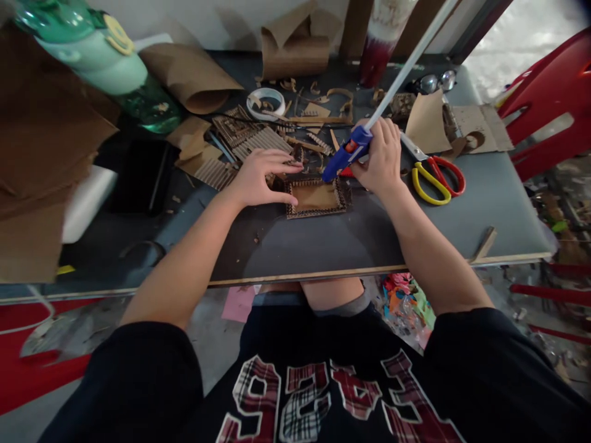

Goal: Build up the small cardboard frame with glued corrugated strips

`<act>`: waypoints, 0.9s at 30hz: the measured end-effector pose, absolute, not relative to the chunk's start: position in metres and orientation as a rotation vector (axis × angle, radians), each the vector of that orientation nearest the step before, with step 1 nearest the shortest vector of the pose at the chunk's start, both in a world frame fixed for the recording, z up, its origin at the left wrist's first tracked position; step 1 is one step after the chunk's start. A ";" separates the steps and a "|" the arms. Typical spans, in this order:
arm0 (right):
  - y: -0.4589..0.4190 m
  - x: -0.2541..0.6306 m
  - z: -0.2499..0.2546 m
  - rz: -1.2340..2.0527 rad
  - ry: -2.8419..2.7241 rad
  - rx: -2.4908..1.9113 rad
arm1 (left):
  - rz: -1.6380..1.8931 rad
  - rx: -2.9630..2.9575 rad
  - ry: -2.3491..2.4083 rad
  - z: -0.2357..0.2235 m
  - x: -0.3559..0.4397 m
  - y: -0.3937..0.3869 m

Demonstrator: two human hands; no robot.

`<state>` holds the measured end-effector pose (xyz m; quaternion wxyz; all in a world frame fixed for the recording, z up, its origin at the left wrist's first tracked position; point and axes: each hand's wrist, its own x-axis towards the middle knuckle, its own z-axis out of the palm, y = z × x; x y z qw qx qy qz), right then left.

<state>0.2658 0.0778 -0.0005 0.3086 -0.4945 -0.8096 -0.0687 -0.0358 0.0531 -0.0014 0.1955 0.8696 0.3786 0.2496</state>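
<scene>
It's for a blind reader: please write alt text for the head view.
A person's right hand holds a blue glue gun, its tip at the edge of a small corrugated cardboard tray, the left hand at the tray's left end. Cardboard scraps, a tape roll and scissors lie around on a dark table.

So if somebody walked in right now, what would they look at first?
Probably the blue hot glue gun in the right hand, because its long white glue stick pokes out toward the top of the picture. Just below the nozzle is a shallow corrugated-cardboard tray, with the left hand at its left end. The red-and-yellow-handled scissors stand out too, lying right of the right hand.
</scene>
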 end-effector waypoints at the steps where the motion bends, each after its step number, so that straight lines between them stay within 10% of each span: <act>1: 0.079 0.267 -0.002 -0.183 -2.154 -1.287 | 0.669 2.480 1.056 -0.002 -0.036 0.053; 27: 0.083 0.277 -0.008 -0.141 -2.266 -1.240 | 0.598 2.591 0.998 -0.005 -0.036 0.050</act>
